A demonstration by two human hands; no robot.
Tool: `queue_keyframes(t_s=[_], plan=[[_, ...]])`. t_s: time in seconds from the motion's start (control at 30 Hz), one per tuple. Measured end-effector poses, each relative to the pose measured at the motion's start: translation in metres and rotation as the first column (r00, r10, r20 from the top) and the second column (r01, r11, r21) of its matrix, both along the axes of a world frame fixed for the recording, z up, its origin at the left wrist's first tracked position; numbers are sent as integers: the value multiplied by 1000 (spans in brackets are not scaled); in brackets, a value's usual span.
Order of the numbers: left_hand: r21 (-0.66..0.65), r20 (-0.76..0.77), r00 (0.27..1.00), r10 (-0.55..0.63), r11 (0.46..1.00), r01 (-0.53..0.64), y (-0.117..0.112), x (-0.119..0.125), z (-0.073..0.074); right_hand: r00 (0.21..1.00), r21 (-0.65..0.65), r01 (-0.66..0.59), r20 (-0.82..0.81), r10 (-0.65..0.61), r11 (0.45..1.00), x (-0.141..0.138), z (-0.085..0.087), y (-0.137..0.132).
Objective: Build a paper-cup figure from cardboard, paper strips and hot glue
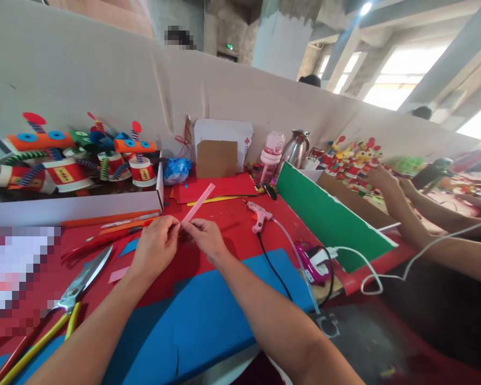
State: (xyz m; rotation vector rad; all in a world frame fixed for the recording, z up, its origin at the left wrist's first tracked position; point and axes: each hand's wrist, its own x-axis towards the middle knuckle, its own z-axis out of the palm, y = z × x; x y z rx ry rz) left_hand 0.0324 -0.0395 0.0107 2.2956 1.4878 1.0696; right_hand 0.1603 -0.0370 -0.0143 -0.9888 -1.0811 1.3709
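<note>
Both of my hands meet over the red table, pinching the near end of a thin pink strip [201, 201]. My left hand [157, 243] has its fingers curled and pressed together at that end. On the other side, my right hand [203, 236] grips the strip between thumb and fingertips. Its far end sticks out up and to the right, free. Under my forearms lies a large blue sheet [208, 315]. A pink glue gun [258, 215] rests to the right of my hands. Left of my left wrist is another pink piece [118, 275].
Big yellow-handled shears [74, 294] lie at left. Behind them a white box [76, 208] holds several paper-cup figures. A green board [328, 219] stands at right, with a purple power strip [313, 262] and cables before it. A co-worker's arms [436, 235] reach in from the right.
</note>
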Motion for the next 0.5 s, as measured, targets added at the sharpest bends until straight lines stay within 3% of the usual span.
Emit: queue_keyframes(t_s=[0.27, 0.4, 0.5], plan=[[-159, 101, 994, -43, 986, 58, 2, -3, -2, 991, 10, 125, -48, -124, 992, 14, 13, 5], [-364, 144, 986, -84, 922, 132, 1, -5, 2, 983, 30, 179, -30, -178, 983, 21, 14, 8], [-474, 237, 970, -43, 867, 154, -2, -3, 5, 986, 38, 168, -23, -167, 985, 20, 14, 9]])
